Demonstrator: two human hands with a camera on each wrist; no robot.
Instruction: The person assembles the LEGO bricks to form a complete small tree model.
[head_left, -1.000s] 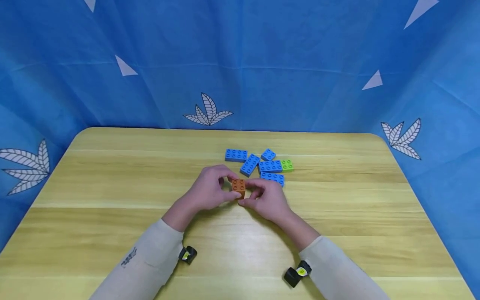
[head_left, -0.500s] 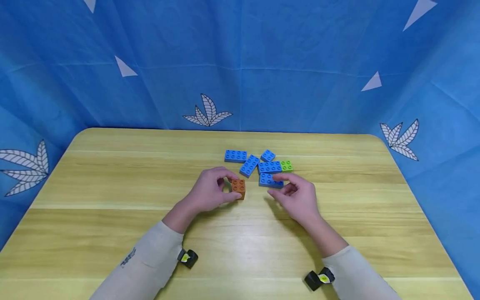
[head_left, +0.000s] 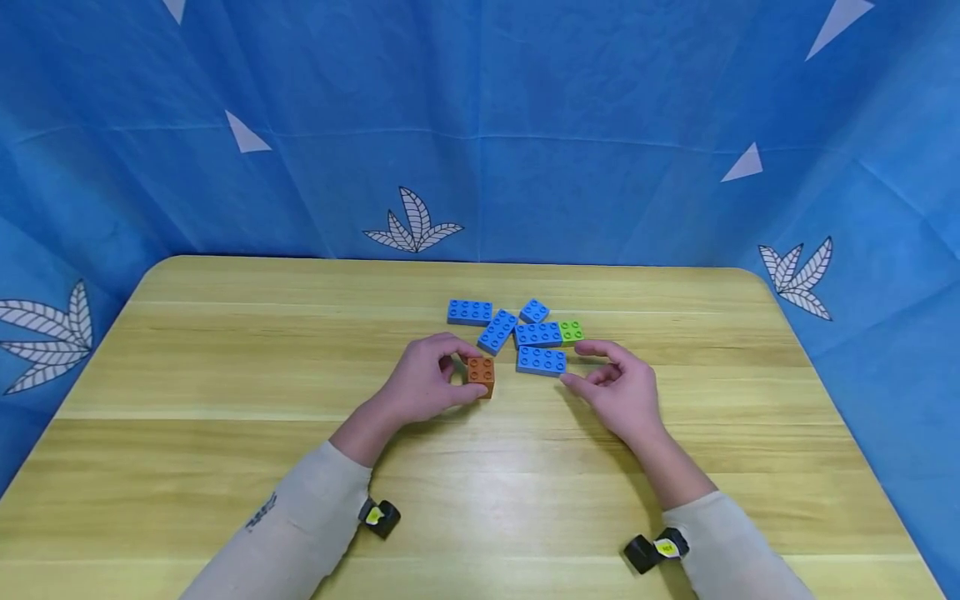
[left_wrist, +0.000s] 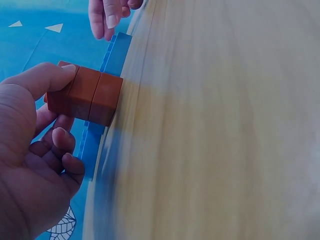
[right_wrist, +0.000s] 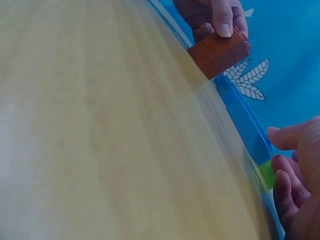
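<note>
My left hand (head_left: 423,382) pinches a stack of reddish-brown toy bricks (head_left: 481,375) between thumb and fingers. In the left wrist view the stack shows as three bricks joined one on another, with the thumb over the upper part. To the right, my right hand (head_left: 621,392) is at the right end of the nearest blue brick (head_left: 541,361), its thumb tip right by the brick's corner. Thumb and forefinger stand apart with nothing between them. The right wrist view has the right thumb (right_wrist: 285,137) close to the end of that long blue brick.
Behind the nearest blue brick lies another blue brick (head_left: 537,335), end to end with a small green brick (head_left: 572,332). A small blue brick (head_left: 534,311), a slanted blue brick (head_left: 497,331) and a further blue brick (head_left: 470,312) lie around them on the wooden table (head_left: 262,333).
My right hand has let go of the brown stack and moved right, over to the right end of the nearest blue brick. My left hand keeps hold of the stack in nearly the same place.
</note>
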